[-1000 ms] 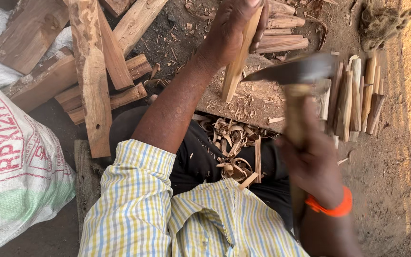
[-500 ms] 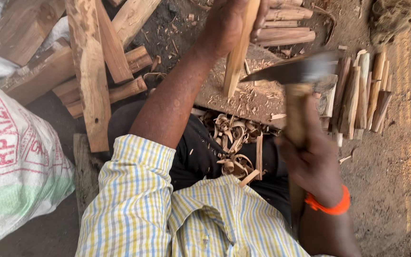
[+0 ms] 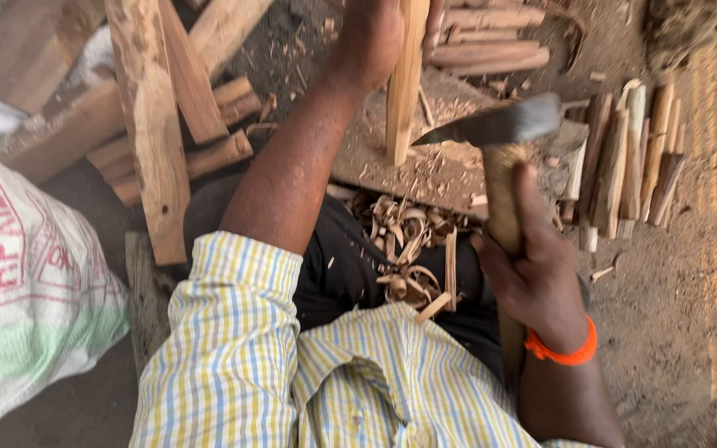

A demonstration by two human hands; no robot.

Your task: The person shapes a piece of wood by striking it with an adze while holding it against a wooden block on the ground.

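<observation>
The person's left hand (image 3: 373, 35) is clenched around the upper part of a wooden stick (image 3: 403, 83), holding it upright with its lower end resting on a flat wooden block (image 3: 425, 170). The block lies on the ground in front of the person's lap and is dusted with small chips. The right hand (image 3: 533, 278) is closed tight on the wooden handle of a hatchet (image 3: 498, 158), with an orange band (image 3: 564, 353) around the wrist. The hatchet's grey blade points left, its tip just beside the lower part of the stick; whether the edge touches the wood cannot be told from this view.

A heap of curled wood shavings (image 3: 408, 245) lies on the dark cloth over the person's lap, just below the near edge of the block. To the right of the block, a row of short split sticks (image 3: 632, 158) lies close together on the sandy ground. Beyond the block, near the top of the view, several rounder sticks (image 3: 491, 37) are stacked side by side. On the left, rough planks and logs (image 3: 159, 124) lie piled at angles, one long plank running down towards the person's left elbow. A white woven sack (image 3: 26, 290) with red printing sits at the far left. The person wears a shirt (image 3: 275, 373) checked in yellow and blue
</observation>
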